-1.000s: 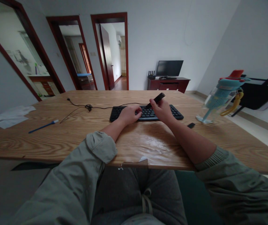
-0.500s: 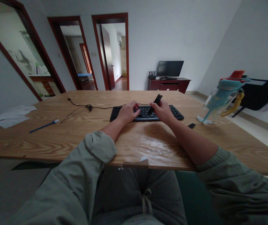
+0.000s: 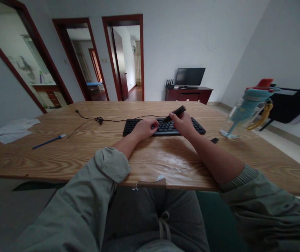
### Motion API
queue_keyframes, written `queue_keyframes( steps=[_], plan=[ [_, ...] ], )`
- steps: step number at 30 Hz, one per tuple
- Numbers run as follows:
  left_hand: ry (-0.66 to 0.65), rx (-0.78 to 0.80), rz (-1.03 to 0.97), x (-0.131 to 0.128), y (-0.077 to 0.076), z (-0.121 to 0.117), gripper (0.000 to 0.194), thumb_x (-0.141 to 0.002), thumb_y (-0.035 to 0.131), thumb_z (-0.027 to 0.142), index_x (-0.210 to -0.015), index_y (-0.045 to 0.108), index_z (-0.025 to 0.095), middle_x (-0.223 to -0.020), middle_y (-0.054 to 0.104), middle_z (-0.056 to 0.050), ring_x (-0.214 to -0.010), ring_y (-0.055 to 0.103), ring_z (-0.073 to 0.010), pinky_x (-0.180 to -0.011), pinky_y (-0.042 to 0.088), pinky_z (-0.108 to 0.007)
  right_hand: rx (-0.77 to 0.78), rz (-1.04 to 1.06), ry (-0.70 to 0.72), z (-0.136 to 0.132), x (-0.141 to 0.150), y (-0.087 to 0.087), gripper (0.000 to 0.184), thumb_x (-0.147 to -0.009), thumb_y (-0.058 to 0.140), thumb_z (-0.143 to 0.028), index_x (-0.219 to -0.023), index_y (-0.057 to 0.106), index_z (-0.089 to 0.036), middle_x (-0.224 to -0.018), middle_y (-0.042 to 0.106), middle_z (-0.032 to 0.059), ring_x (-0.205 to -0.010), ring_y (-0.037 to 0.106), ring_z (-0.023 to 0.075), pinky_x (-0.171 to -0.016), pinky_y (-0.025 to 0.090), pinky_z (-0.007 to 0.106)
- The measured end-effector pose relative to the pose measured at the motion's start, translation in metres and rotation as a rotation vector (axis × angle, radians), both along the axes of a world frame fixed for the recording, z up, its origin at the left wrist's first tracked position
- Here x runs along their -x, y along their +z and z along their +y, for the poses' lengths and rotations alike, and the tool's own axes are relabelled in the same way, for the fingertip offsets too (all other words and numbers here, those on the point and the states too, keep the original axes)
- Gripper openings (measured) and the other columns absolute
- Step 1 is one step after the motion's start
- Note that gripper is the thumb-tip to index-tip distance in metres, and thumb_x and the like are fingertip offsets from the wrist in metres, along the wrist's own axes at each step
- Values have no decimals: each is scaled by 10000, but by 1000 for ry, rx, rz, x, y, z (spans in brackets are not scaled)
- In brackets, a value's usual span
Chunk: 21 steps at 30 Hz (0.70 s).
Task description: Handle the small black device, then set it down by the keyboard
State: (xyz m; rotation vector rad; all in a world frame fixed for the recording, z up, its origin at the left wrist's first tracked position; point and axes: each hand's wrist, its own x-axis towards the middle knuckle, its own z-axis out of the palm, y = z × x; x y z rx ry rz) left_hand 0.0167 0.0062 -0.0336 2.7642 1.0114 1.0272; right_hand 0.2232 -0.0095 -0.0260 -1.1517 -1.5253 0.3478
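Two hands are at the keyboard (image 3: pixel 163 130): the right hand (image 3: pixel 184 123) is closed around a black stick (image 3: pixel 179 110), its lower end over the middle keys; the left hand (image 3: pixel 145 128) curls over the keyboard's left part, any grip hidden. Work on the keys looks under way; how much is done or left cannot be told. Right of the keyboard are a black piece (image 3: pixel 214 140) and a bottle (image 3: pixel 250 103); left, a blue brush (image 3: pixel 47 142). Broad wood separates keyboard from the table's (image 3: pixel 150 161) near edge.
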Motion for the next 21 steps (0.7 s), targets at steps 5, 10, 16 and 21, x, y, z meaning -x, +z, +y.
queue_keyframes(
  steps=[5, 10, 16, 21],
  plan=[
    [142, -40, -45, 4, 3, 2, 137, -838, 562, 213, -898, 681, 178, -944, 689, -52, -819, 611, -168, -753, 468, -288, 58, 1, -1, -2, 0, 2, 260, -767, 555, -400, -626, 523, -183, -502, 491, -14, -484, 448, 130, -444, 331, 247],
    [72, -20, -38, 2, 3, -1, 159, -819, 576, 187, -929, 689, 171, -941, 693, -49, -832, 618, -165, -784, 477, -283, 47, 60, -14, -3, 1, 5, 252, -764, 558, -413, -655, 520, -189, -506, 487, -20, -465, 447, 125, -420, 336, 243],
    [-49, 41, 51, -3, -1, -5, 207, -826, 576, 204, -983, 709, 177, -948, 702, -49, -842, 628, -162, -806, 484, -279, 49, 159, 36, -10, 6, 13, 195, -739, 578, -378, -782, 510, -200, -596, 564, -22, -419, 448, 105, -374, 325, 230],
    [-39, 49, 37, -2, 2, -7, 179, -829, 570, 215, -944, 702, 177, -931, 699, -49, -836, 625, -160, -806, 482, -280, 99, 194, 47, -9, 5, 12, 200, -746, 573, -383, -796, 511, -201, -560, 543, -27, -409, 454, 116, -380, 326, 241]
  ],
)
